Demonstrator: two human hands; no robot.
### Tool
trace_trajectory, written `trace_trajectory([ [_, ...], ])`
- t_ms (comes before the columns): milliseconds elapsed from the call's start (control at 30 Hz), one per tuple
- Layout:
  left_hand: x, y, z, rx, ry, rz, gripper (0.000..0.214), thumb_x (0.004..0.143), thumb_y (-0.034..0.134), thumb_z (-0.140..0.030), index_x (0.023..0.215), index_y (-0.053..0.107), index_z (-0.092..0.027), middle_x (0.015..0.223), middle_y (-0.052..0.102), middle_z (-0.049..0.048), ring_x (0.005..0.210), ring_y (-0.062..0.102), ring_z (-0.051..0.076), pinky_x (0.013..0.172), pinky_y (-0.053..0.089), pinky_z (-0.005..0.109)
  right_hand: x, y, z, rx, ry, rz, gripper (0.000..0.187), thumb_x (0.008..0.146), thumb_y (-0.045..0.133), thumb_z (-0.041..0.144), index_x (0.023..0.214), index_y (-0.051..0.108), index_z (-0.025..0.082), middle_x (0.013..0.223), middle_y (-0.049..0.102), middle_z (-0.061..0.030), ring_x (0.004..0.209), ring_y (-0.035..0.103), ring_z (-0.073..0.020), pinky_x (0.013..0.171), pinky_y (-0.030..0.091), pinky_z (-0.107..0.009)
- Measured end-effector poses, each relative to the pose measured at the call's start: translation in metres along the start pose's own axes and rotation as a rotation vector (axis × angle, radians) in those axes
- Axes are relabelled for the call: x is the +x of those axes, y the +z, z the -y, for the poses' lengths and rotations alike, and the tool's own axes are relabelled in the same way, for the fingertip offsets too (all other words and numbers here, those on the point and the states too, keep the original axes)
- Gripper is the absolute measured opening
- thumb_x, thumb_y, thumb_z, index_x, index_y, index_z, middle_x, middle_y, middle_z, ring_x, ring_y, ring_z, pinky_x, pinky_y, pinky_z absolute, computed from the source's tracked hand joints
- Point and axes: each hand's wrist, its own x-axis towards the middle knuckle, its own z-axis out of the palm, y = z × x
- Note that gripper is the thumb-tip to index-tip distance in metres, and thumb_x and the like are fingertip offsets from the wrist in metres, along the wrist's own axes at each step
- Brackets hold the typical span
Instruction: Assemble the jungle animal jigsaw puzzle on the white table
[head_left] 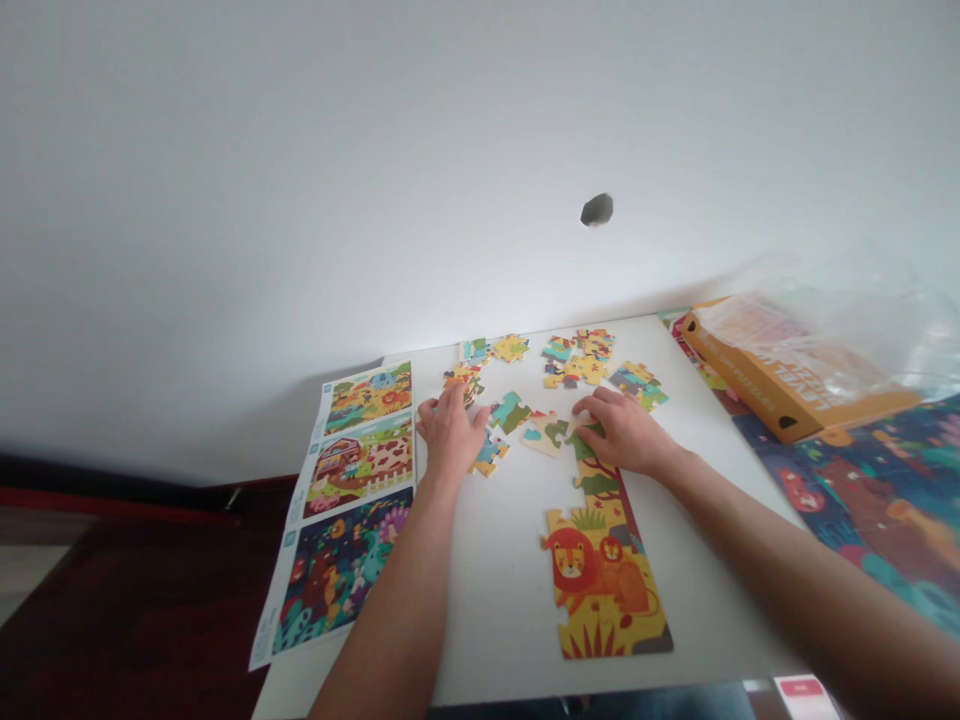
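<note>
My left hand (450, 432) is over loose puzzle pieces at the left of the white table, fingers spread, its fingertips on or just above a yellow-and-red cluster (466, 374). Near its thumb lie a teal-and-green piece (511, 411) and a blue-and-yellow piece (491, 453). My right hand (622, 430) has curled fingers and thumb at the top piece of a joined puzzle strip, partly covering that piece. Lower in this strip are a tree section (601, 487) and a lion section (604, 585). Left of the right fingers rests a cream-and-green piece (545, 433).
A printed sheet with three pictures (360, 470) lies along the table's left edge. Further back are more loose pieces (577, 370). At right, an orange puzzle box (795, 395) under clear plastic (847, 320) sits on a dark joined puzzle (877, 510). A white wall (450, 180) borders the far edge.
</note>
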Motion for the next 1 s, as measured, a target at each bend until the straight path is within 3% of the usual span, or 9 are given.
trace_trajectory([
  [333,0.002,-0.0034,-0.0006,0.026,-0.049,-0.059,0.042,0.083,0.067,-0.037,0.122,0.062,-0.023,0.117,0.066,0.0105,0.112,0.049,0.036,0.092,0.042,0.05,0.0003,0.0005,-0.0009,0.011,0.0,0.003,0.028,0.087,0.056,0.025,0.112,0.066,0.018,0.101,0.063,-0.0094,0.09,0.064,-0.0211,0.086,0.044,-0.033],
  [567,0.0052,0.0044,0.0025,-0.144,-0.003,-0.053,0.04,0.082,0.061,-0.017,0.121,0.063,-0.026,0.101,0.072,0.0054,0.105,0.053,0.031,0.094,0.043,0.049,0.0001,0.0014,-0.0014,0.009,0.001,0.003,0.027,0.088,0.055,0.026,0.112,0.066,0.019,0.101,0.063,-0.0092,0.088,0.064,-0.021,0.085,0.044,-0.033],
  [667,0.0042,0.0025,0.0012,-0.134,-0.015,-0.069,0.038,0.083,0.059,-0.017,0.119,0.065,-0.026,0.107,0.07,0.0062,0.108,0.053,0.031,0.095,0.043,0.049,-0.0001,0.0014,-0.0006,0.013,0.002,0.0,0.027,0.088,0.055,0.026,0.111,0.066,0.018,0.101,0.063,-0.0091,0.088,0.064,-0.0208,0.084,0.044,-0.032],
  [833,0.001,-0.0034,-0.0009,-0.022,-0.112,-0.093,0.047,0.083,0.063,-0.034,0.13,0.06,-0.025,0.137,0.056,0.0106,0.123,0.043,0.039,0.097,0.041,0.058,-0.0002,0.0014,-0.0004,0.015,0.003,0.0,0.027,0.088,0.055,0.026,0.112,0.066,0.019,0.101,0.063,-0.0091,0.088,0.064,-0.021,0.084,0.044,-0.033],
  [1000,0.0016,-0.0026,0.0007,-0.025,-0.105,-0.026,0.045,0.085,0.062,-0.034,0.13,0.059,-0.028,0.13,0.064,0.0081,0.12,0.045,0.038,0.097,0.04,0.058,-0.0004,0.0013,-0.001,0.011,0.006,0.001,0.027,0.088,0.055,0.027,0.112,0.067,0.019,0.102,0.063,-0.0094,0.089,0.063,-0.0212,0.084,0.044,-0.032],
])
